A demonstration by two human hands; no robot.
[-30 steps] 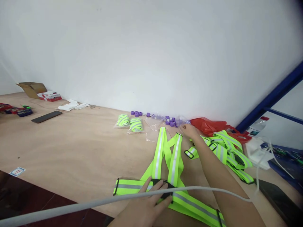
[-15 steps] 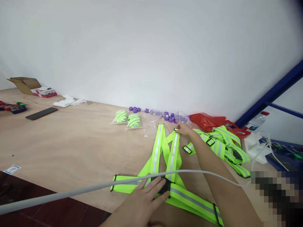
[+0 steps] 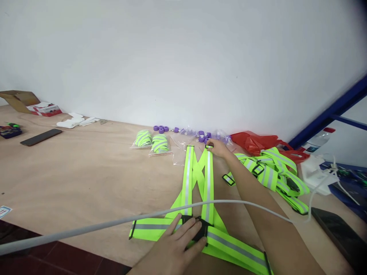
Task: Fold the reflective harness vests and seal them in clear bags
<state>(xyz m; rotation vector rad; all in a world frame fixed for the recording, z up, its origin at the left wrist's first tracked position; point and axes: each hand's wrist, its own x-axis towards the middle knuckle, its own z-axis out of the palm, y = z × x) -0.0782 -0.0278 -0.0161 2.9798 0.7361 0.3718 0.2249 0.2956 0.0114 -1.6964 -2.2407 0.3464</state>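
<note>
Now, green reflective vest lower middle of frame, two long straps pointing up. Right hand nearest strap tops, fingers pinching right strap's black buckle; strap runs down from them. Left hand flat on black patch, fingers bit spread.

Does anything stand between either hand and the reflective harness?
Nothing visible: the right hand touches a buckle on the harness; the left hand lies on its black centre piece. A white cable crosses the view.
</note>
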